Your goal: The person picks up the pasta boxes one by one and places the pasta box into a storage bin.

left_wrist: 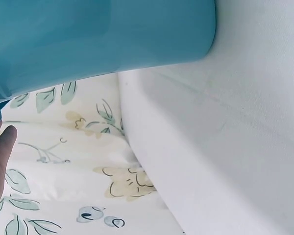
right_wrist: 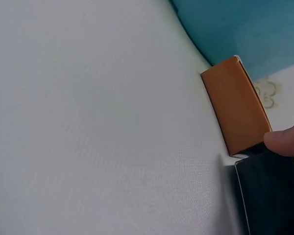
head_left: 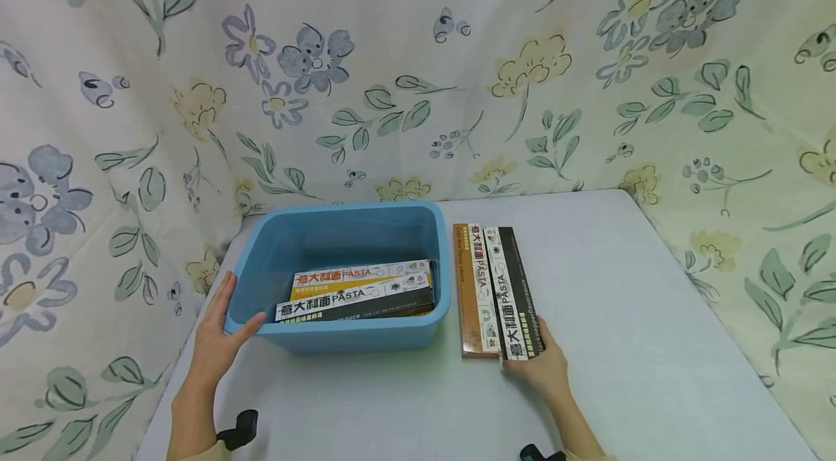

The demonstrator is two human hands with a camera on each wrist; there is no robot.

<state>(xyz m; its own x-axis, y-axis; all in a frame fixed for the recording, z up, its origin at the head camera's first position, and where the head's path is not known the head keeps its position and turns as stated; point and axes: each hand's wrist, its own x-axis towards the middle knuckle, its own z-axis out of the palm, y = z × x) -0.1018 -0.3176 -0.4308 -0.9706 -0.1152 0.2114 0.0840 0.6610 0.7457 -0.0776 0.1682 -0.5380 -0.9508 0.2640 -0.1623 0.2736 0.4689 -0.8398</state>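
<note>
My left hand (head_left: 218,334) rests at the near left corner of a blue plastic bin (head_left: 353,337), its thumb on the front rim and its fingers spread along the left side. Near the right side of the bin, my right hand (head_left: 541,366) grips the near end of a black pasta box (head_left: 519,279), thumb on its left side. A brown pasta box (head_left: 465,294) lies right alongside on the left. The right wrist view shows the thumb (right_wrist: 284,141) at the black box's edge, close to the brown box's end (right_wrist: 237,107).
Inside the bin lie more pasta boxes, a black one (head_left: 359,301) leaning in front of a yellow one (head_left: 359,276). White cloth covers the table (head_left: 640,316). A floral curtain (head_left: 405,83) hangs behind and at both sides.
</note>
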